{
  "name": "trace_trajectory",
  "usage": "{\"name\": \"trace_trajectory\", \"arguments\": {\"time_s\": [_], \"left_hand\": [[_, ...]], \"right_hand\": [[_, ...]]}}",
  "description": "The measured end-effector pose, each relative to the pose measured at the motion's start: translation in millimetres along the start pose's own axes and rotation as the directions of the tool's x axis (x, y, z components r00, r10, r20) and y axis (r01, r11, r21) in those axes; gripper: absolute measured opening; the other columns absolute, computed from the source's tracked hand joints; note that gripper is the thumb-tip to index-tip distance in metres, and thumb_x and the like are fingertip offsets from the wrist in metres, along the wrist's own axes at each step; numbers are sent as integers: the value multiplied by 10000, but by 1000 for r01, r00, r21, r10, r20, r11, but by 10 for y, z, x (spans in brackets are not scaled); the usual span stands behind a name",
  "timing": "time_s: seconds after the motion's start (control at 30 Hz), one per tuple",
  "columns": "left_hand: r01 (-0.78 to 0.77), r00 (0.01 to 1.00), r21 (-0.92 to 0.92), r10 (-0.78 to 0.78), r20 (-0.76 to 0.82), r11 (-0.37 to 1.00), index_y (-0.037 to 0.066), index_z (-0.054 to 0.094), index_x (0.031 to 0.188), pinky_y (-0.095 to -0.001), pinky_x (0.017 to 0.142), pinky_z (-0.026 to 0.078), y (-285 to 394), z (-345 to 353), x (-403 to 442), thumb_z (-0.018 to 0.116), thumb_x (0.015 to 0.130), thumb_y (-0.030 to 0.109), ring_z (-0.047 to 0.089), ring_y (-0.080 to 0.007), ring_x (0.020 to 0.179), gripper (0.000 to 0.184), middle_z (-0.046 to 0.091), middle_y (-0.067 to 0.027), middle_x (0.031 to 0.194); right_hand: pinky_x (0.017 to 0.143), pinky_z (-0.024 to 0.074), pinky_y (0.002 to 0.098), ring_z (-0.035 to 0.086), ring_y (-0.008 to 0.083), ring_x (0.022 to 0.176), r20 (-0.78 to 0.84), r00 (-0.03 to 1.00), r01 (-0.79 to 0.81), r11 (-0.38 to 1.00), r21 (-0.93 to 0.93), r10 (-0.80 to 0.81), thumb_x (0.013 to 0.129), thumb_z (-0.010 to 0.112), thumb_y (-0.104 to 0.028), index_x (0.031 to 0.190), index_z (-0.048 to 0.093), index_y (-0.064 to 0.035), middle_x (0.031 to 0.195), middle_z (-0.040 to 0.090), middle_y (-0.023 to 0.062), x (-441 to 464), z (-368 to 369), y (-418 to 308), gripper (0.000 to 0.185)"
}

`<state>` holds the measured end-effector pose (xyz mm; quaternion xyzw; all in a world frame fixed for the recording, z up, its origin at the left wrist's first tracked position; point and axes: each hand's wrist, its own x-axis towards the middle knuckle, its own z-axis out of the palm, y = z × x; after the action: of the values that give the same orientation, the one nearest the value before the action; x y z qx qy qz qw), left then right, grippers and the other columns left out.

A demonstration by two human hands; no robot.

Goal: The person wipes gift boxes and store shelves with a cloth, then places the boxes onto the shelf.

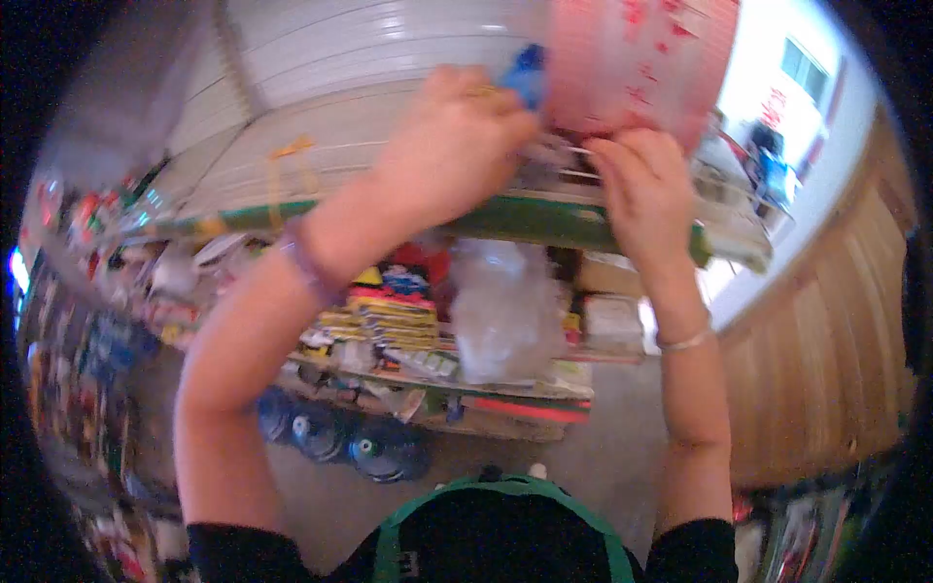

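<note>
Both of my hands are raised over the upper shelf, near the base of a large pink roll or drum with red writing. My left hand is closed, fingers bent together; a small blue item shows just beyond its fingers. My right hand is closed in a pinch at a thin pale strip at the roll's lower edge, too blurred to identify. Small greyish things lie between the two hands, unclear in the blur.
Lower shelves hold yellow-striped packets, a clear plastic bag and a cardboard box. Blue water bottles stand on the floor. Wooden boards are at the right. A doorway is at the upper right.
</note>
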<state>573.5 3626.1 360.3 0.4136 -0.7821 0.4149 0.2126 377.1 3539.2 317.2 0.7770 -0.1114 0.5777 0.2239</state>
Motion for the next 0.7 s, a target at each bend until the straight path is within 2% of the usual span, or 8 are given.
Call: {"name": "trace_trajectory", "arguments": {"time_s": [0.23, 0.33, 0.43, 0.47, 0.57, 0.63, 0.67, 0.7], "left_hand": [[163, 982, -23, -164, -93, 986, 114, 636, 1005, -398, 829, 404, -370, 20, -616, 660, 647, 51, 521, -271, 902, 364, 612, -45, 973], [204, 979, 180, -204, -21, 962, 126, 656, 913, -377, 817, 393, -581, -201, -938, 652, 663, 83, 509, -244, 919, 254, 612, -9, 938], [231, 966, 246, -251, 53, 941, 126, 655, 982, -407, 862, 387, -795, -459, -1192, 658, 601, 29, 510, -268, 909, 393, 610, -23, 981], [181, 983, 258, -185, -11, 949, 105, 651, 981, -383, 798, 436, -831, -526, -1217, 623, 678, 6, 553, -255, 818, 319, 627, -47, 903], [605, 689, -164, -616, -381, 779, 50, 648, 908, -360, 658, 482, -1067, -727, -1324, 598, 760, 45, 601, -234, 736, 156, 645, -65, 843], [650, 388, -511, -824, -413, 562, 3, 630, 898, -343, 546, 489, -1216, -996, -1371, 553, 823, 70, 609, -236, 584, 126, 638, -122, 713], [704, 390, -436, -818, -422, 560, -11, 625, 873, -320, 520, 477, -1393, -959, -1553, 543, 836, 91, 598, -205, 540, 136, 621, -144, 634], [866, 399, -193, -870, -291, 462, -14, 619, 899, -361, 559, 489, -1346, -915, -1614, 553, 815, 93, 615, -255, 605, 151, 633, -159, 710]], "right_hand": [[637, 439, 341, 528, 252, 717, 20, 999, -37, 999, -2, 37, 709, 694, -54, 805, 645, -45, 762, 558, 72, 32, 18, -78, 109], [643, 440, 339, 529, 254, 721, 33, 999, -31, 999, -23, 32, 717, 690, -52, 814, 648, -49, 768, 562, 73, 41, 10, -69, 106], [669, 441, 334, 533, 249, 740, 51, 998, -35, 999, -32, 36, 737, 677, -41, 838, 650, -42, 779, 563, 79, 29, 9, -93, 105], [681, 438, 330, 534, 247, 750, 55, 997, -43, 999, -30, 44, 748, 666, -27, 849, 649, -33, 785, 563, 85, 25, -6, -106, 103], [705, 436, 326, 538, 243, 776, 80, 995, -49, 998, -40, 52, 767, 648, -11, 869, 645, -22, 805, 564, 91, 18, -3, -103, 103], [710, 437, 326, 537, 244, 784, 84, 994, -67, 996, -55, 72, 771, 645, -11, 875, 643, -19, 813, 564, 92, 5, 7, -113, 104], [678, 446, 328, 535, 244, 753, 58, 996, -63, 995, -76, 67, 754, 676, -43, 851, 655, -51, 788, 568, 77, 18, 17, -131, 100], [680, 446, 330, 535, 245, 755, 52, 997, -59, 995, -82, 64, 753, 676, -41, 854, 655, -51, 790, 570, 78, 19, 28, -134, 103]]}}
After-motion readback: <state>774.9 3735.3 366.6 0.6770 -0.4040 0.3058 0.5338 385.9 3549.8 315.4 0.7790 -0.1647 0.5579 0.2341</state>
